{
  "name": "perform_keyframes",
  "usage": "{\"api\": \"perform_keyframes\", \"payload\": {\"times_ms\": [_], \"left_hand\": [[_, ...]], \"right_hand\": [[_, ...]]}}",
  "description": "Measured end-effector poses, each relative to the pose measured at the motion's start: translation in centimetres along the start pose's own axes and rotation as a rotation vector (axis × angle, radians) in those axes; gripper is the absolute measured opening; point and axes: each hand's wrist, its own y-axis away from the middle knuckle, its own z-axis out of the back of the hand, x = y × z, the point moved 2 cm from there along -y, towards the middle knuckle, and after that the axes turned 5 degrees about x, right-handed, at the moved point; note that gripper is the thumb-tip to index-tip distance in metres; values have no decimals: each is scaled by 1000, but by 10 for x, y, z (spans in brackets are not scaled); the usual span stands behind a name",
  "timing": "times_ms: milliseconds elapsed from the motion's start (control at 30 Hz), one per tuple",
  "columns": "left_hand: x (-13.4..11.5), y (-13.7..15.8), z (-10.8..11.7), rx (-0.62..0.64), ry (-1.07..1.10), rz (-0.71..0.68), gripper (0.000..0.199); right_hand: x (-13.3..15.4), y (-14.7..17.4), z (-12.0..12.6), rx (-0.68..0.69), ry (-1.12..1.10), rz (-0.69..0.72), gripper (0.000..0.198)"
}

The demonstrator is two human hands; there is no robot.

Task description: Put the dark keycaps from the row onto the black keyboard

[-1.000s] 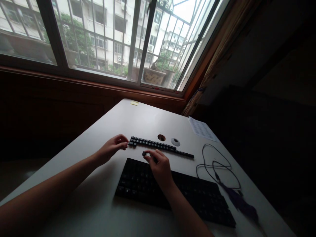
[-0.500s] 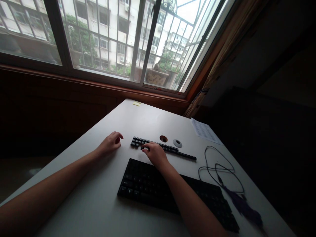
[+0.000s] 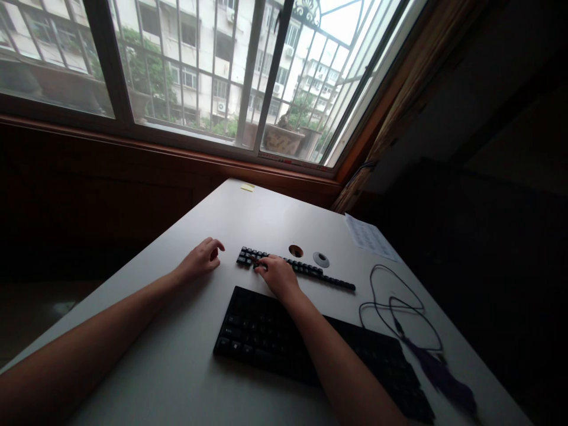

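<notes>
My right hand is pinched at the left part of several rows of loose black keycaps on the white desk. A dark keycap shows at its fingertips, partly hidden by them. My left hand rests on the desk left of the rows, fingers loosely curled, thumb and index finger apart, holding nothing. In front of the rows lies a black keyboard, with my right forearm crossing over it and hiding part of its keys.
A coiled black cable and a dark purple item lie right of the keyboard. Behind the rows are a round desk hole and a grey round cover. Printed paper lies at the right edge, a yellow note far back.
The whole view has shifted slightly. My right hand stays at the keycap rows with only a small movement of the fingers; my left hand keeps its place and shape.
</notes>
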Motion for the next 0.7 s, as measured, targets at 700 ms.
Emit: {"api": "perform_keyframes", "payload": {"times_ms": [700], "left_hand": [[5,0,-4,34,-60,-16,28]], "right_hand": [[-10,13,3,-90,-110,126,21]]}}
